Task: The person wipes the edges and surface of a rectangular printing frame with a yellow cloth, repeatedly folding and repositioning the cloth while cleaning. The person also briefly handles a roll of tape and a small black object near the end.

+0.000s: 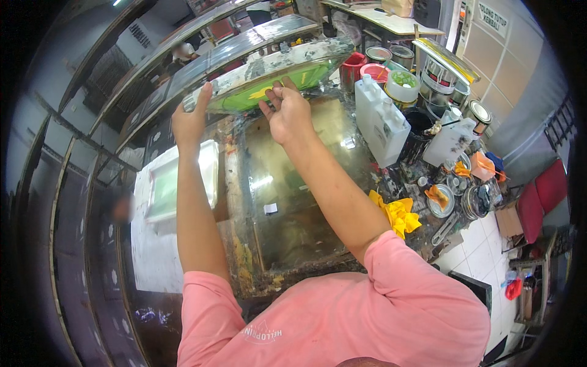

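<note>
A printing screen [257, 73] is tilted up at the far side of the table. It has a paint-stained, pale frame and green mesh with a yellow mark. My left hand [190, 121] is at the screen's left end, its thumb raised and the frame's corner between thumb and fingers; part of the grip is hidden. In front of the green mesh, my right hand [287, 115] has its fingers apart and loosely bent. Whether its fingertips touch the screen's lower edge is hard to tell. Below my arms lies a glossy glass-like panel [318, 165] with a small white paper piece [270, 209].
On the right stand white plastic jugs [382, 125], a red paint can [353, 73], a dark bucket [418, 131] and a yellow cloth [397, 214]. A white-framed sheet [183, 183] lies to the left. Dark racks [92, 202] line the left side. A red chair [541, 196] is far right.
</note>
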### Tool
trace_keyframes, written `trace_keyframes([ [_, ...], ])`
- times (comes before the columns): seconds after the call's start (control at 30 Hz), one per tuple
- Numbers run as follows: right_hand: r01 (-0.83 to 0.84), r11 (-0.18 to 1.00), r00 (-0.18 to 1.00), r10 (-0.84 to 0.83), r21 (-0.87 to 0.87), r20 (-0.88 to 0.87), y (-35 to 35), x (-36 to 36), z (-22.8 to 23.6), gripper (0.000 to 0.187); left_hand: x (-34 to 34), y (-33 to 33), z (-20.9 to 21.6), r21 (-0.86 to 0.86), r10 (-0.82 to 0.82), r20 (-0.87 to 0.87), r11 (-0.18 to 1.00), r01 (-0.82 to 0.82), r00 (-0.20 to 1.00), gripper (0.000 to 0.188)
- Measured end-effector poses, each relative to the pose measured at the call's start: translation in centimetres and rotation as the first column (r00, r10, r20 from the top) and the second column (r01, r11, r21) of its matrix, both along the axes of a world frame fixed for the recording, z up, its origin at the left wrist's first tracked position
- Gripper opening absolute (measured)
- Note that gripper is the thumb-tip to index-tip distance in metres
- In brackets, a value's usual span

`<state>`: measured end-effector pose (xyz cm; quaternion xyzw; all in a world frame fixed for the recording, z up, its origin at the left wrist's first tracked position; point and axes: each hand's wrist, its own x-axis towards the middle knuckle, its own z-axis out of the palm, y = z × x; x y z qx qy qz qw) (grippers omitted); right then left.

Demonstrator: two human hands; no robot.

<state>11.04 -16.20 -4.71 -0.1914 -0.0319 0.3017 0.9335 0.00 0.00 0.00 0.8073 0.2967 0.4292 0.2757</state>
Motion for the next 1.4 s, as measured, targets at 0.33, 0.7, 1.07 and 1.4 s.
trace_keyframes([
  [0.33,0.179,0.972,0.984,-0.178,-0.154,0.019,-2.4,2.3,-1.5,0.054,-0.2,-0.1,0.0,-0.013,0.0,0.027,1.0,0.0,1.0,0.081],
  [0.7,0.199,0.976,0.98,-0.197,-0.086,0.039,-2.1,2.7,-1.0,0.049,-0.1,-0.8,0.2,-0.009,0.012,0.023,1.0,-0.011,1.0,0.079],
  [1.07,0.127,0.989,0.983,-0.116,0.07,-0.141,-2.4,3.6,-0.9,0.04,-0.2,-1.8,0.4,0.027,0.074,0.019,0.997,-0.074,0.997,0.076],
  [1.4,0.102,0.978,0.975,-0.063,0.179,-0.211,-2.0,4.4,-1.4,0.039,-0.3,-1.8,0.1,-0.008,0.021,0.035,1.0,-0.021,0.999,0.077],
])
